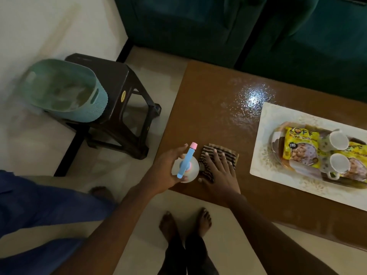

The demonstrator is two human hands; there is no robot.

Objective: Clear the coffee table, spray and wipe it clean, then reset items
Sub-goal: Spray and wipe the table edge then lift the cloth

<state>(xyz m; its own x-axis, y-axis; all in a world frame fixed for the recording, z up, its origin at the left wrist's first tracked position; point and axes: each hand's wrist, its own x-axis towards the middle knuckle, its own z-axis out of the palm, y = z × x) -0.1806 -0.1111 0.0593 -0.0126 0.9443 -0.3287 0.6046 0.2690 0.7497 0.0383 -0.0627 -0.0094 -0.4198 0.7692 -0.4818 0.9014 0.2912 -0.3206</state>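
Left hand (pixel 165 167), fingers curled round a translucent spray bottle (pixel 190 171) with a blue trigger head and pink nozzle, at the near-left corner of the brown coffee table (pixel 204 116). Right hand (pixel 220 173), fingers straight, pressed flat on a brown striped cloth (pixel 226 153) just beside the bottle. Beyond: glistening spray droplets (pixel 254 96); white mat (pixel 265 126) bearing snack packets (pixel 299 149) and two cups (pixel 337 140). Left: dark stool (pixel 123 86) carrying a teal basket (pixel 65 90). Farthest: green sofa (pixel 218 26).

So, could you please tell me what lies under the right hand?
A striped cloth on the coffee table; the right hand covers its near part.
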